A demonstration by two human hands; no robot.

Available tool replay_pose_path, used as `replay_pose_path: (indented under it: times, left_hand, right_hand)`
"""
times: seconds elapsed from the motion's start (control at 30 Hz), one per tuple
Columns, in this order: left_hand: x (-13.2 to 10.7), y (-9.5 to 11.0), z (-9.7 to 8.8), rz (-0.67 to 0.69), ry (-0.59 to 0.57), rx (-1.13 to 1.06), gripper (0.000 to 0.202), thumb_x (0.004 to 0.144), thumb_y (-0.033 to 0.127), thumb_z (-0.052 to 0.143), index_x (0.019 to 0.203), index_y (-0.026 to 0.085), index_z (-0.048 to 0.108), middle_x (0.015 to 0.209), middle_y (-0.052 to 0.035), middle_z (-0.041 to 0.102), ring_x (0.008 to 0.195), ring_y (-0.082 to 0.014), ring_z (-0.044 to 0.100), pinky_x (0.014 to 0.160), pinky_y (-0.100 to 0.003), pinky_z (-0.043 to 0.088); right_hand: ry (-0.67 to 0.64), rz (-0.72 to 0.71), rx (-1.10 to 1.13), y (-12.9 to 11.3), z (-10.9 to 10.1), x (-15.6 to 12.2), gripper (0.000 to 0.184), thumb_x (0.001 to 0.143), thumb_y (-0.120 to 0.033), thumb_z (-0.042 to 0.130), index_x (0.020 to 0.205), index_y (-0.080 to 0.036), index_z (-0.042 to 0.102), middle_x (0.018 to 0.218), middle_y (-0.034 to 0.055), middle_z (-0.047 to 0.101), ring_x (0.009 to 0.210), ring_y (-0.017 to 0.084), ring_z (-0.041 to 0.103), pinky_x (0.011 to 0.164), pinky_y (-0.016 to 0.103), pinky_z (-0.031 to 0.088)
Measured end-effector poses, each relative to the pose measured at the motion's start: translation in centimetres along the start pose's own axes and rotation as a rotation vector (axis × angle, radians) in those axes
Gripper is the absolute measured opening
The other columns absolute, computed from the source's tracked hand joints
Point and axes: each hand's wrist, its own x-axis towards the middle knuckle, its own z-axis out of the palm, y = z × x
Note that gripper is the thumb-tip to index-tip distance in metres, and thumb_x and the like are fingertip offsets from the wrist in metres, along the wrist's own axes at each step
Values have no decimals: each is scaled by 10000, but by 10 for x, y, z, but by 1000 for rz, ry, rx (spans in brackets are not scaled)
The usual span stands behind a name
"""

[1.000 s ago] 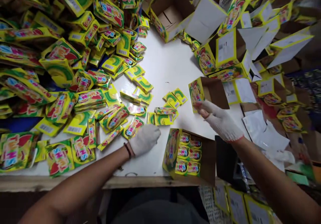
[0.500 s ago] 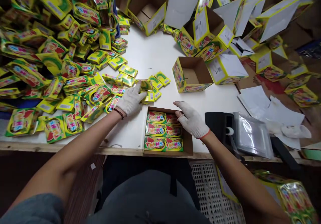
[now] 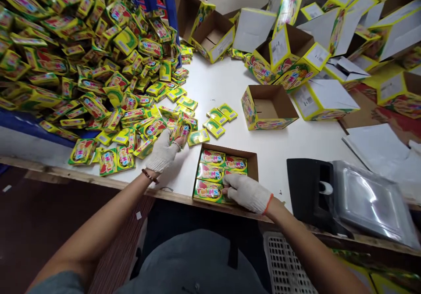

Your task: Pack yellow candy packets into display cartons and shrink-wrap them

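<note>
Pinching a few candy packets, the left hand has lifted from the loose pile. Right hand, fingers flat and holding nothing, now presses packed rows inside the open carton at the table edge.

Readable txt: "TWINS" in multicolour letters on the packets packed in the open brown box at the table's front edge. Clearest on the front-left pkt and the back-right pkt. Same wordmark shows on loose packets in the pile along the table's left side, mostly tilted or upside down, e.g. pair near the front-left edge. White label panels w/ barcode-type print on the cartons at the back-right corner: too small to read. No nrs or signs legible anywhere else.
</note>
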Motion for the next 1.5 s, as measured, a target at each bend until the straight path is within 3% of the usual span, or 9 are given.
replay_pose_path:
  times: [0.1, 0.17, 0.23, 0.43, 0.73, 1.13, 1.23, 1.37, 1.5]
  left_hand:
    - [-24, 29, -7, -74, -174, -397, 376, 873, 491, 624, 1061, 181, 525, 939, -32, 637, 719, -161, 643, 624, -298, 541]
    - [-35, 50, -3, -8, -291, -385, 368, 843, 476, 670, 1031, 180, 560, 925, -23, 648, 744, -155, 635, 634, -277, 528]
    - [-44, 65, 9, 130, -365, -229, 278, 856, 411, 660, 1008, 187, 596, 899, -17, 669, 773, -161, 635, 672, -276, 516]
    - [-72, 80, 41, 427, -541, 282, 247, 945, 346, 595, 1148, 209, 623, 1009, -49, 742, 876, -218, 692, 727, -316, 515]
    - [-79, 51, 26, 860, -665, 576, 332, 883, 490, 663, 790, 173, 692, 794, -73, 723, 838, -250, 664, 1015, -488, 455]
    - [-86, 41, 26, 905, -661, 434, 315, 903, 499, 649, 843, 195, 704, 898, -80, 726, 908, -251, 661, 1067, -511, 427]
    - [-77, 32, 17, 810, -492, 269, 270, 957, 437, 573, 890, 206, 695, 977, -79, 720, 972, -236, 653, 988, -437, 482]
    - [-46, 6, 3, 361, -110, 468, 169, 938, 313, 551, 980, 193, 661, 1042, -113, 680, 1012, -262, 622, 894, -409, 507]
    - [-7, -24, 0, 111, -58, 760, 250, 855, 303, 632, 1058, 158, 620, 1122, -175, 625, 1050, -335, 590, 878, -459, 491]
  right_hand:
    - [372, -168, 103, 2, -22, -7, 185, 955, -205, 473, 1040, -183, 635, 974, 66, 665, 881, 185, 615, 778, 288, 469]
    - [614, -327, 71, -6, -40, -13, 279, 963, -172, 429, 1175, -166, 610, 1089, 107, 654, 1025, 211, 619, 892, 324, 483]
    - [679, -406, -97, -18, -57, -19, 331, 955, -139, 415, 1226, -153, 605, 1162, 144, 643, 1062, 237, 619, 885, 350, 492]
    - [141, -182, -564, -24, -61, -38, 272, 937, -109, 478, 1111, -178, 676, 1024, 115, 721, 884, 250, 687, 698, 328, 477]
    - [-291, 78, -612, -22, -53, 4, 298, 848, -217, 664, 1114, -110, 748, 1019, 188, 763, 930, 293, 729, 754, 353, 556]
    - [-408, 89, -546, -11, -31, 23, 291, 809, -123, 692, 1089, -82, 763, 1071, 222, 755, 967, 337, 736, 784, 401, 565]
    - [-258, 72, -474, -9, -22, 14, 304, 882, -169, 605, 1159, -113, 718, 1067, 204, 747, 959, 316, 733, 757, 375, 549]
    - [-167, 37, -445, -8, -10, 0, 333, 918, -141, 518, 1218, -120, 660, 1135, 203, 706, 994, 309, 718, 767, 374, 537]
    - [-247, 56, -460, -5, -2, 0, 330, 919, -77, 483, 1184, -102, 678, 1170, 217, 685, 1038, 304, 702, 789, 369, 521]
